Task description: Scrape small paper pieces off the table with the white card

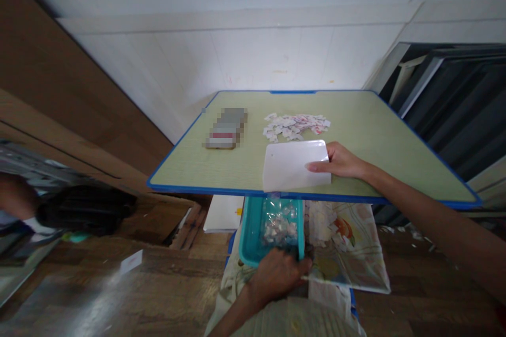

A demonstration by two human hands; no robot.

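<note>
The right hand (340,160) pinches 1 white board (290,166), thumb uppermost. The left hand (279,274) curves, knuckles up, by the teal tray (250,231); its grip is unclear.

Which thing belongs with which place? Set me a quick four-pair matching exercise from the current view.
1. glossy white rectangular board
2. heap of small pale flat pieces
3. turquoise plastic tray
4. white rectangular slip

A. strewn on the pale green table
B. on the brown wooden floor
C. gripped by the right hand
D. near rim by the left hand

Pairs: 1-C, 2-A, 3-D, 4-B
</note>
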